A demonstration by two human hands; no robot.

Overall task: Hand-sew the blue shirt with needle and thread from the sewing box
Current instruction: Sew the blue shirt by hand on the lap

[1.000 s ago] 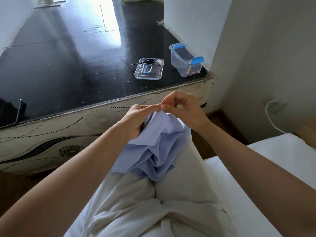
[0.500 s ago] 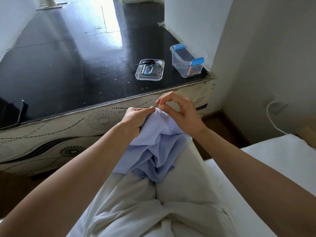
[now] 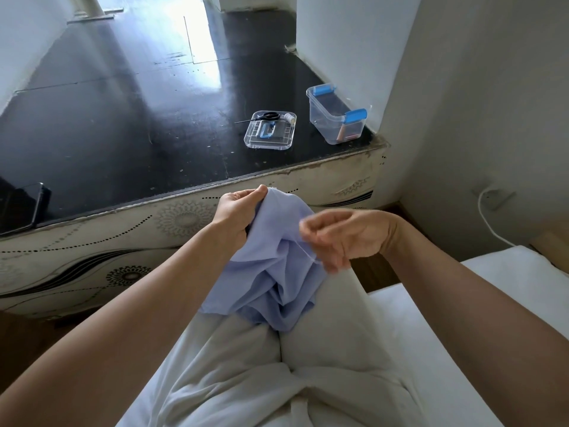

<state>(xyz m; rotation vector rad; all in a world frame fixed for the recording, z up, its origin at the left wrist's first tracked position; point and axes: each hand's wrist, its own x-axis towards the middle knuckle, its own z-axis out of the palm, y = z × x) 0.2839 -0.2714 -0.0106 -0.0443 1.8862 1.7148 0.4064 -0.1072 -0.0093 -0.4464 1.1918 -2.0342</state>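
Shirt status: blue shirt [image 3: 277, 272] bunched on the lap, left hand [image 3: 240, 208] gripping its top edge. Right hand [image 3: 348, 235] just beside it, blurred, fingers curled and pinching a pale thread [image 3: 308, 246] that runs to the cloth; I can't make out a needle. Sewing box [image 3: 334, 124] and lid [image 3: 277, 143] holding scissors [image 3: 267, 116] sit on the tabletop [image 3: 123, 134].

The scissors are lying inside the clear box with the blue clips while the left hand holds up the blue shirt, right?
Not quite. In the head view the scissors lie on the flat clear lid beside the box, not inside it. The left hand does hold up the blue shirt.
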